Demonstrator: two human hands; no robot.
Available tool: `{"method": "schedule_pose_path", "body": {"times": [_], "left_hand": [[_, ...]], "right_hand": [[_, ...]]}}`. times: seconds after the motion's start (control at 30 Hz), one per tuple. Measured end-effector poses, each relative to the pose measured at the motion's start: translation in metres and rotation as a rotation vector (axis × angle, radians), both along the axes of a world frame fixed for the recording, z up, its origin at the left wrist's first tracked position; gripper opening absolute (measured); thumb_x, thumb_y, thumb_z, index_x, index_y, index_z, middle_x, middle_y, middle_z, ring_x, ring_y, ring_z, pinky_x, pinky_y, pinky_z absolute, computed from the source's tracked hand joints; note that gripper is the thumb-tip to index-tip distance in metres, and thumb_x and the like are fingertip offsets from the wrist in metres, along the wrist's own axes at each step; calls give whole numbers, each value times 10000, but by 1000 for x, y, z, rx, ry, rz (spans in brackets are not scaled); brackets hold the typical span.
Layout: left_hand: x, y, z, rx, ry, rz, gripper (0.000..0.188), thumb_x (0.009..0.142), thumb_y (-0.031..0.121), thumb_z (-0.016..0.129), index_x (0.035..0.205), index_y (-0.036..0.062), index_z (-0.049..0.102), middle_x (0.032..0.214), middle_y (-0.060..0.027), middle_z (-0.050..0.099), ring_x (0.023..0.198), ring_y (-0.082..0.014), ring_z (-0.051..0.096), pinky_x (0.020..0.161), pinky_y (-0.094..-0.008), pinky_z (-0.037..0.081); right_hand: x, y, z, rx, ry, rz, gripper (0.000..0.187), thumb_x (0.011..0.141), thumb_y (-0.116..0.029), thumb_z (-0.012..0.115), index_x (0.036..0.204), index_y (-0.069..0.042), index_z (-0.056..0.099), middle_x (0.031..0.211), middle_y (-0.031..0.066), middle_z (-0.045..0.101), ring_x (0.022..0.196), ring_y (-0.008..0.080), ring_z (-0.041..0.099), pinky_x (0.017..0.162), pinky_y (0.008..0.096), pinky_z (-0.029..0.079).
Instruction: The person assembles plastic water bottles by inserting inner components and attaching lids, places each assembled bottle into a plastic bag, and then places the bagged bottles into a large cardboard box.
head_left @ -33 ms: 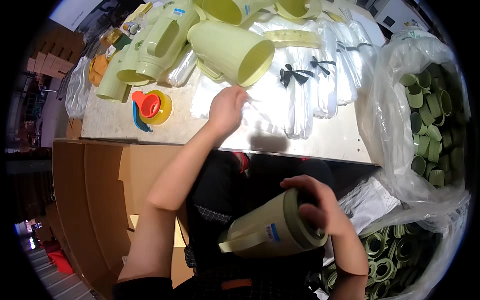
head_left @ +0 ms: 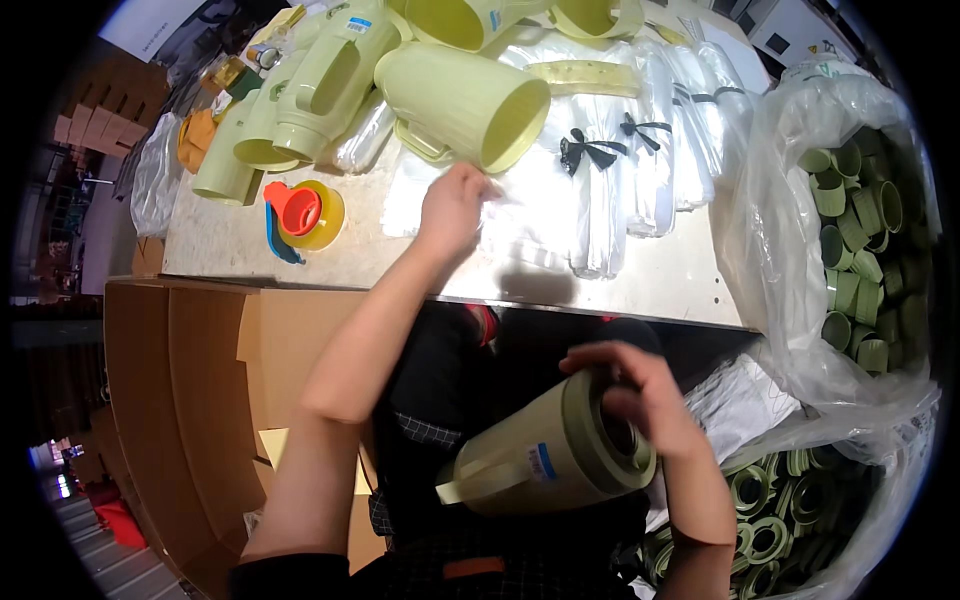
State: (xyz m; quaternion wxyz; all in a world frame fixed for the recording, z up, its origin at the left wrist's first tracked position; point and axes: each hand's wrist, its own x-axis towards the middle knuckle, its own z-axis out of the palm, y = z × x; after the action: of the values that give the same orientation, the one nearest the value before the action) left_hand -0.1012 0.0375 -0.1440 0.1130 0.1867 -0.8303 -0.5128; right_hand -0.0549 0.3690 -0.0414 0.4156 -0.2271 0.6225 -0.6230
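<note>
My left hand (head_left: 458, 212) rests over the flat clear plastic bags (head_left: 530, 235) on the table, its fingers closed with the tips pinching the film. Just beyond it lies a pale green jug body (head_left: 450, 95) on its side, open end toward the right. On my lap a green jug (head_left: 520, 455) with a handle, a blue label and a darker green collar (head_left: 590, 430) is tilted, its top to the right. My right hand (head_left: 640, 395) grips the collar from above, the fingers curled over the opening. What lies inside the opening is partly hidden.
More jug bodies (head_left: 340, 80) lie at the back left. A red and yellow tape roll (head_left: 310, 215) sits near the left edge. Tied bag bundles (head_left: 600, 200) lie at right. Plastic sacks of green cups (head_left: 855, 210) and green rings (head_left: 770, 535) stand right; a cardboard box (head_left: 200, 400) stands left.
My left fingers have shifted slightly over the plastic film. My right hand has moved a little upward on the jug's collar, and the jug has turned very slightly.
</note>
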Motion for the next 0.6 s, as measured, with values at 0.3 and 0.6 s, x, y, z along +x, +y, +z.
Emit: {"method": "schedule_pose_path", "body": {"times": [0.3, 0.6], "left_hand": [[90, 103, 96, 712, 153, -247, 191, 1016, 156, 504, 959, 5, 606, 951, -82, 681, 918, -171, 635, 879, -308, 488], [138, 104, 92, 1086, 287, -161, 118, 986, 106, 521, 975, -2, 565, 847, -96, 654, 872, -147, 614, 809, -310, 483]], "right_hand": [[-30, -29, -28, 32, 24, -503, 357, 886, -49, 719, 1211, 15, 586, 1100, 100, 667, 888, 125, 625, 784, 244, 505], [-53, 65, -96, -53, 362, -1052, 31, 934, -43, 631, 924, -14, 631, 865, 58, 659, 795, 137, 609, 727, 296, 516]]}}
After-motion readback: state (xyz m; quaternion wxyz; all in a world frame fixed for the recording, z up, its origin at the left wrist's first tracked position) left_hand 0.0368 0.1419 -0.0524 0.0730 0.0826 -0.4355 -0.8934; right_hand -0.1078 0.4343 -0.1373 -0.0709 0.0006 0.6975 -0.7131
